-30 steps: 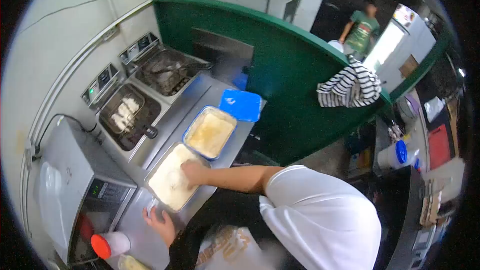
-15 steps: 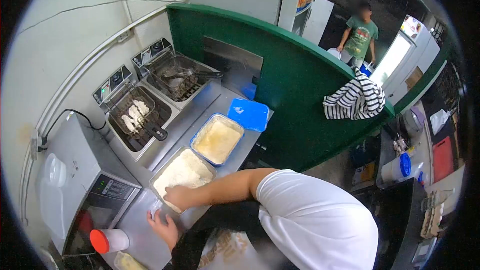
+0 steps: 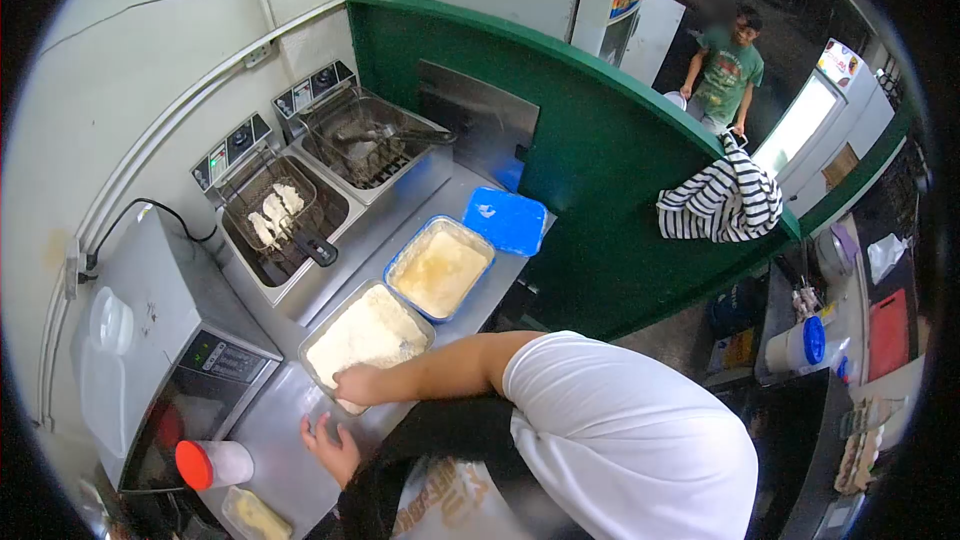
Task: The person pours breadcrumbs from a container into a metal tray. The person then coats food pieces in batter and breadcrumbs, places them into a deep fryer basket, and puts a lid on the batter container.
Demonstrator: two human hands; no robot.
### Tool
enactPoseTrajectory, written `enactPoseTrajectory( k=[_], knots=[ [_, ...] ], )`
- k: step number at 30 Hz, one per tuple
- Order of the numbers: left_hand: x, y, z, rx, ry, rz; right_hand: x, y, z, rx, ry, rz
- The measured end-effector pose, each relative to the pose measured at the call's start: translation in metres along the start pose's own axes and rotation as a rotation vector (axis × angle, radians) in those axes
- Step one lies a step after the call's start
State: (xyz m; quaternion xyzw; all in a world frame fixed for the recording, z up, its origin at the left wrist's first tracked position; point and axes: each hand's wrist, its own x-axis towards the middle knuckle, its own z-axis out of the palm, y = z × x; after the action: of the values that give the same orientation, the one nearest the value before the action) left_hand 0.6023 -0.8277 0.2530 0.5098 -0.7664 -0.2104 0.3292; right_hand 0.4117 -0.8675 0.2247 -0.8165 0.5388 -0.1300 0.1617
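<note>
My right hand (image 3: 357, 384) reaches down into a metal tray (image 3: 428, 342) of pale flour-like powder (image 3: 362, 332), near its lower left edge. Its fingertips are buried or turned away, so whether they grip anything is hidden. My left hand (image 3: 333, 450) is just below the tray, over the steel counter (image 3: 290, 410), with its fingers apart and nothing in them. Beyond the tray sits a blue-rimmed tub (image 3: 440, 270) of yellowish, wet-looking mixture. A blue lid (image 3: 506, 222) lies past it.
Behind are two fryers; the nearer basket (image 3: 247, 202) holds coated strips (image 3: 276, 214). A microwave (image 3: 190, 380), a red-lidded jar (image 3: 228, 464) and a plastic container (image 3: 255, 515) are at left. Past the green partition (image 3: 600, 190), draped with a striped cloth (image 3: 722, 195), stands a person (image 3: 722, 75).
The whole view has shifted slightly. My right hand stays in the powder, and my left hand remains beside the tray with fingers spread. The person behind the partition has moved closer to the striped cloth.
</note>
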Motion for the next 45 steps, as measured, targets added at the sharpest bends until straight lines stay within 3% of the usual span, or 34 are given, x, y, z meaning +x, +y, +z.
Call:
enactPoseTrajectory(
  k=[4,6,7,8,9,10,11,12,13,14,16,19,20,23,26,29,30,33,34,37,38,41,45],
  knots=[
    [0.003,-0.001,0.002,-0.009,-0.023,0.040,0.011,0.009,-0.009,0.004,-0.107,0.027],
    [0.003,0.001,0.005,0.003,-0.003,0.051,0.021,0.015,-0.025,-0.071,-0.058,0.051],
    [0.001,0.004,0.005,0.018,0.010,0.038,0.040,0.039,0.002,0.084,0.027,0.130],
    [0.002,0.013,0.003,-0.031,-0.025,0.003,0.035,0.042,-0.020,0.164,0.091,0.208],
    [0.003,0.019,0.001,-0.069,-0.052,-0.053,0.026,0.048,-0.037,0.188,0.011,0.233],
    [0.005,0.027,-0.005,-0.011,-0.086,-0.053,0.031,0.074,-0.005,0.293,0.083,0.371],
    [0.004,0.019,-0.001,0.001,-0.026,0.022,0.019,0.067,-0.044,0.202,-0.015,0.344],
    [0.010,0.026,-0.005,0.042,-0.068,-0.026,-0.001,0.060,-0.074,0.210,0.010,0.323],
    [0.013,0.031,-0.009,0.013,-0.040,-0.032,-0.005,0.054,-0.092,-0.056,-0.188,0.299],
    [0.016,0.034,-0.009,-0.009,-0.037,-0.069,-0.020,0.041,-0.112,-0.053,-0.212,0.350],
    [0.015,0.031,-0.011,-0.030,-0.021,-0.107,-0.031,0.047,-0.089,-0.024,-0.295,0.399],
    [0.011,0.026,-0.007,-0.018,-0.003,-0.107,-0.052,0.036,-0.057,0.145,0.066,0.493],
    [0.010,0.026,-0.008,-0.012,-0.006,-0.098,-0.052,0.033,-0.052,0.162,0.053,0.533],
    [0.009,0.027,-0.009,-0.028,-0.011,-0.112,-0.052,0.043,-0.040,0.230,0.189,0.446],
    [0.007,0.024,-0.010,-0.033,-0.001,-0.120,-0.039,0.062,-0.039,0.330,0.158,0.449],
    [0.006,0.024,-0.011,-0.030,0.019,-0.124,-0.020,0.066,-0.061,0.654,0.146,0.528],
    [0.006,0.024,-0.013,-0.031,0.021,-0.124,-0.018,0.068,-0.068,0.677,0.163,0.462],
    [0.006,0.024,-0.016,-0.027,0.046,-0.154,-0.021,0.067,-0.095,0.161,-0.001,0.490],
    [0.007,0.025,-0.018,-0.026,0.046,-0.161,-0.021,0.070,-0.099,0.070,-0.252,0.557],
    [0.005,0.022,-0.020,-0.032,0.055,-0.191,-0.036,0.078,-0.068,-0.018,-0.383,0.402],
    [0.003,0.021,-0.019,-0.038,0.059,-0.199,-0.041,0.076,-0.056,0.056,-0.253,0.400],
    [0.000,0.020,-0.019,-0.004,0.073,-0.184,-0.033,0.066,-0.056,0.241,-0.142,0.361],
    [0.000,0.021,-0.024,0.044,0.087,-0.186,-0.015,0.056,-0.085,0.403,0.058,0.097]
  ],
)
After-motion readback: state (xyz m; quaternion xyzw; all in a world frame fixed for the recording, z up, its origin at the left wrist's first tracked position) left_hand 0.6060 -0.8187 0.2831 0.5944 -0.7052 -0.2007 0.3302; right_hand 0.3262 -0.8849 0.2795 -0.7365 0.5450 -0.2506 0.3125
